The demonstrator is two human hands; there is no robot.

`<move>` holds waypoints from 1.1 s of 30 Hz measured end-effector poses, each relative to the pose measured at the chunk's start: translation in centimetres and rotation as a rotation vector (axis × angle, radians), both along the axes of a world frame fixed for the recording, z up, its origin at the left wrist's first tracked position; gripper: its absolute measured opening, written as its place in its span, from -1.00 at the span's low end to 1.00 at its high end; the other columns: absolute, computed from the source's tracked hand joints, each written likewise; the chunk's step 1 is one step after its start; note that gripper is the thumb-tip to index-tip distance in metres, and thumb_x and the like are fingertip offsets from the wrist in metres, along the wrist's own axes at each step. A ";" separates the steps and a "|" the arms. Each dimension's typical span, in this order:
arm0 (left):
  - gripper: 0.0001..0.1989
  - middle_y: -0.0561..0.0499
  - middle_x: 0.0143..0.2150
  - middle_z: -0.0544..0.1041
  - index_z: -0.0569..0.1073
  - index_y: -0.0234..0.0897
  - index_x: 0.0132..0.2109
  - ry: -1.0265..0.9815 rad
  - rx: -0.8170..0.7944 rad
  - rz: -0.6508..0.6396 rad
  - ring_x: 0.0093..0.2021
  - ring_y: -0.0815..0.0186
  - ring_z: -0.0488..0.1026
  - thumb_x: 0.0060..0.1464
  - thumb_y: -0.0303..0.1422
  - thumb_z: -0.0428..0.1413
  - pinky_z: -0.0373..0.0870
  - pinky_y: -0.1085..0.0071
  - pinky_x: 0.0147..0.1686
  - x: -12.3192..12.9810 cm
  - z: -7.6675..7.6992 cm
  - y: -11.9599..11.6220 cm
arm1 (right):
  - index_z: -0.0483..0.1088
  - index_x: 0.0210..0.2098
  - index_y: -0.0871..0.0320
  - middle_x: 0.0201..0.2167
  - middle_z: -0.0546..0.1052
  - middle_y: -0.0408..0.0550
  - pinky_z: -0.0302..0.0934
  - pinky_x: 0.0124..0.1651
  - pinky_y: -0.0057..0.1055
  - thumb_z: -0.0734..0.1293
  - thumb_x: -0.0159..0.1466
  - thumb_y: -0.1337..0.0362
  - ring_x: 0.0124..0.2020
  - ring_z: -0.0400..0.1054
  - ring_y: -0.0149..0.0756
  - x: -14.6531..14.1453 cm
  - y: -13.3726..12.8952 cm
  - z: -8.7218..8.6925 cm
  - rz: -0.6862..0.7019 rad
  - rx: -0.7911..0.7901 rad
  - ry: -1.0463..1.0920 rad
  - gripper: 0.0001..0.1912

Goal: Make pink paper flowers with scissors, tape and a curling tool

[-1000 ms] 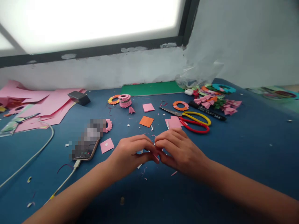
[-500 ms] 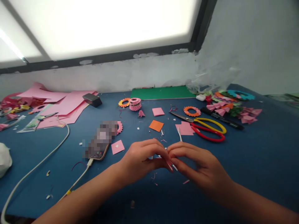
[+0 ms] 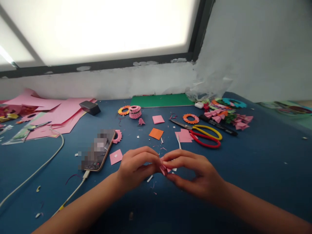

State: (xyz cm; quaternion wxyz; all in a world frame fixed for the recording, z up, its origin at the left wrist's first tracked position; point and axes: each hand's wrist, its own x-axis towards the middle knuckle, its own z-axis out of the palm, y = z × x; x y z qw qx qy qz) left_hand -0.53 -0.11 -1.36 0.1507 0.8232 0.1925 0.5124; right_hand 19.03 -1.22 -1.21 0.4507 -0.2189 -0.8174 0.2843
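Note:
A small folded piece of pink paper (image 3: 163, 167) is pinched between my two hands above the blue table. My left hand (image 3: 138, 167) grips its left side, fingers closed. From the right, my right hand (image 3: 192, 172) holds the other side between fingertips and thumb. Fingers cover much of the paper. Just beyond the hands lie an orange paper square (image 3: 156, 133), a pink square (image 3: 158, 119) and more pink squares (image 3: 184, 136). Scissors (image 3: 202, 133) with yellow and red handles rest partly over those squares. Another pink square (image 3: 116, 157) lies left of my left hand.
A phone (image 3: 99, 152) on a white cable (image 3: 73, 193) lies to the left. Behind stand stacked pink paper rings (image 3: 135, 112) and a green board (image 3: 162, 100). Pink sheets (image 3: 55, 113) and a black box (image 3: 89, 107) are back left; folded paper pieces (image 3: 226, 113) and a marker (image 3: 219, 125) are right.
The view has turned slightly right, so the table things sit further left. My right fingers have shifted on the pink paper, and more of its folds show now.

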 end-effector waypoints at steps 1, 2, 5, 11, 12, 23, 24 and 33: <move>-0.96 -0.03 -0.41 0.53 0.44 -0.32 -0.31 -0.011 -0.006 0.005 -0.43 0.39 0.51 0.05 -0.49 0.17 0.48 0.52 -0.44 0.1 -0.1 0.0 | 0.44 -0.25 0.15 -0.23 0.54 -0.05 0.35 -0.12 -0.51 0.38 0.14 0.43 -0.20 0.45 -0.41 0.0 0.1 -0.1 0.008 0.002 0.005 -0.83; -0.95 -0.02 -0.41 0.53 0.43 -0.31 -0.31 -0.019 -0.012 0.011 -0.43 0.40 0.51 0.05 -0.48 0.17 0.48 0.52 -0.43 0.1 -0.1 0.0 | 0.44 -0.24 0.15 -0.23 0.55 -0.05 0.35 -0.12 -0.51 0.38 0.14 0.43 -0.20 0.45 -0.41 0.1 0.3 -0.1 0.016 0.004 0.007 -0.82; -0.93 -0.03 -0.39 0.54 0.43 -0.30 -0.28 0.032 0.011 0.024 -0.40 0.39 0.51 0.06 -0.42 0.17 0.49 0.50 -0.40 0.1 0.1 0.3 | 0.45 -0.26 0.13 -0.26 0.56 -0.08 0.34 -0.15 -0.51 0.35 0.18 0.44 -0.22 0.45 -0.42 0.2 0.6 -0.3 -0.012 0.006 0.018 -0.85; -0.58 -0.13 -0.10 0.54 0.46 -0.24 -0.10 0.436 -0.057 0.570 -0.07 0.14 0.47 -0.05 -0.08 0.20 0.40 0.21 -0.08 -4.8 3.3 3.1 | 0.44 -0.36 0.14 -0.36 0.56 -0.07 0.35 -0.24 -0.41 0.33 0.21 0.29 -0.32 0.45 -0.34 0.5 1.6 -0.7 -0.231 -0.113 -0.015 -0.93; -0.52 -0.16 -0.02 0.50 0.42 -0.23 -0.01 0.548 -0.221 0.795 -0.01 0.07 0.43 -0.02 -0.05 0.15 0.37 0.13 -0.06 -6.4 3.8 3.6 | 0.45 -0.36 0.14 -0.37 0.56 -0.07 0.35 -0.26 -0.41 0.32 0.21 0.26 -0.34 0.44 -0.34 0.6 1.9 -0.8 -0.261 -0.142 -0.029 -0.91; -0.22 -0.40 -0.06 0.49 0.28 -0.48 0.04 0.955 -1.007 1.093 -0.15 -0.09 0.49 -0.26 0.00 0.16 0.34 0.30 -0.42 -12.6 2.1 6.2 | 0.46 -0.35 0.17 -0.38 0.56 -0.02 0.31 -0.31 -0.35 0.30 0.19 0.15 -0.34 0.42 -0.30 0.8 3.3 -1.8 -0.322 -0.215 -0.054 -0.78; -0.21 -0.41 -0.06 0.49 0.27 -0.48 0.05 0.959 -1.004 1.100 -0.14 -0.11 0.49 -0.27 -0.03 0.17 0.33 0.30 -0.43 -12.3 2.1 6.3 | 0.46 -0.35 0.17 -0.38 0.56 -0.02 0.30 -0.32 -0.35 0.29 0.19 0.15 -0.34 0.42 -0.30 0.8 3.3 -1.7 -0.321 -0.223 -0.056 -0.78; -0.26 -0.38 0.14 0.33 0.17 -0.43 0.17 0.811 -0.737 1.110 0.12 -0.09 0.30 -0.05 -0.04 0.11 0.33 0.19 -0.11 -9.0 4.1 4.5 | 0.44 -0.31 0.18 -0.37 0.56 -0.05 0.31 -0.31 -0.43 0.28 0.22 0.15 -0.35 0.44 -0.37 0.6 3.1 -1.7 -0.191 -0.388 -0.054 -0.78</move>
